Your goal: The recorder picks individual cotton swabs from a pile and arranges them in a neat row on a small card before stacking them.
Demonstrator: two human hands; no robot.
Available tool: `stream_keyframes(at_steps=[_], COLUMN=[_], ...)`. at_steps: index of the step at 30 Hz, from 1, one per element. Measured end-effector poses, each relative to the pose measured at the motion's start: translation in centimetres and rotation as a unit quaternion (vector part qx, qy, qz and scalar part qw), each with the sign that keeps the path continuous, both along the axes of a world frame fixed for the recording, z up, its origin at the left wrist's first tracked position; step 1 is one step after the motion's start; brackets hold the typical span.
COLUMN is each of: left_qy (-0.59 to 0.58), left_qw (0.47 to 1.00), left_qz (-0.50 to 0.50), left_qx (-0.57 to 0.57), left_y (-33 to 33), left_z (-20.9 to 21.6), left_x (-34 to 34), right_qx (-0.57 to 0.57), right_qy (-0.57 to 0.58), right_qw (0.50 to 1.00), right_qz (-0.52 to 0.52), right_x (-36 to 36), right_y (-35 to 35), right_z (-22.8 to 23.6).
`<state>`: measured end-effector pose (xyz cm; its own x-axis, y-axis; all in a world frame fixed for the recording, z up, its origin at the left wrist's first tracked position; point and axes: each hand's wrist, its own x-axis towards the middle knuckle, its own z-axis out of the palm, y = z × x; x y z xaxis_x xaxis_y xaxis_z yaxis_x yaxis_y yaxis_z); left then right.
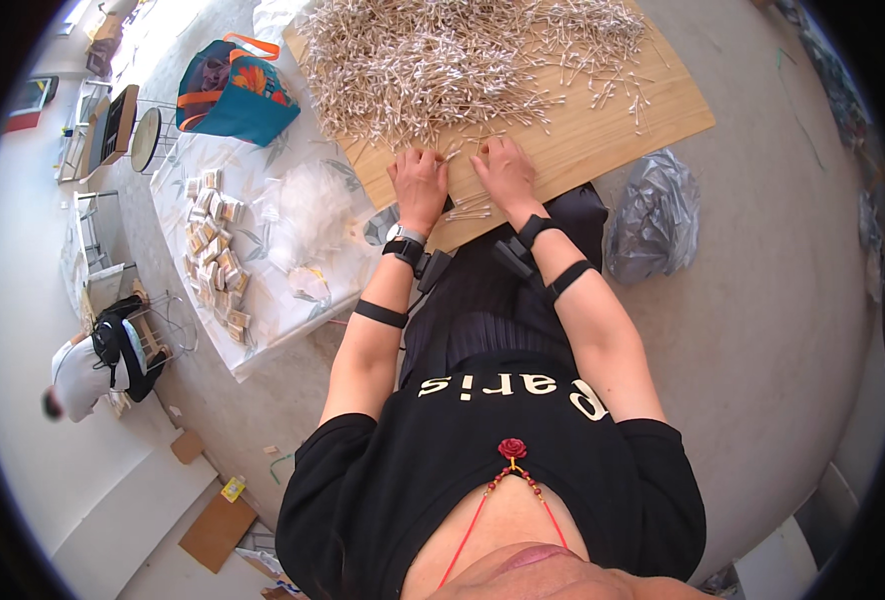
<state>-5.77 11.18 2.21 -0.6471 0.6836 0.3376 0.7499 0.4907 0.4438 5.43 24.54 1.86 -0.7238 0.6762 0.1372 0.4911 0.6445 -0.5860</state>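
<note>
A large heap of white-tipped cotton swabs covers much of a wooden board in front of me. My left hand rests at the heap's near edge, fingers curled down onto swabs. Just to its right, my right hand is bent in the same way, thumb and fingers closed at the swabs. What lies under the fingertips is partly hidden. Between my wrists, a small row of loose swabs sits near the board's front edge.
Left of the board, a cloth-covered table bears several small packs of swabs and clear plastic bags. A teal tote bag stands behind them. To the right is a grey plastic bag. Another person sits far left.
</note>
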Motion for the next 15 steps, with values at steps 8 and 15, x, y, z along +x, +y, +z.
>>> stream_keyframes(at_steps=[8, 15], left_qy=[-0.061, 0.003], left_qw=[0.998, 0.996], left_qz=[0.015, -0.016], left_qx=[0.021, 0.084], left_y=[-0.3, -0.2], left_z=[-1.1, 0.5], left_x=[-1.2, 0.3], right_qx=[0.007, -0.034], right_qy=[-0.033, 0.01], right_qw=[0.998, 0.998], right_qz=[-0.061, -0.06], right_x=[-0.9, 1.9], right_y=[0.2, 1.4], right_z=[-1.7, -1.5])
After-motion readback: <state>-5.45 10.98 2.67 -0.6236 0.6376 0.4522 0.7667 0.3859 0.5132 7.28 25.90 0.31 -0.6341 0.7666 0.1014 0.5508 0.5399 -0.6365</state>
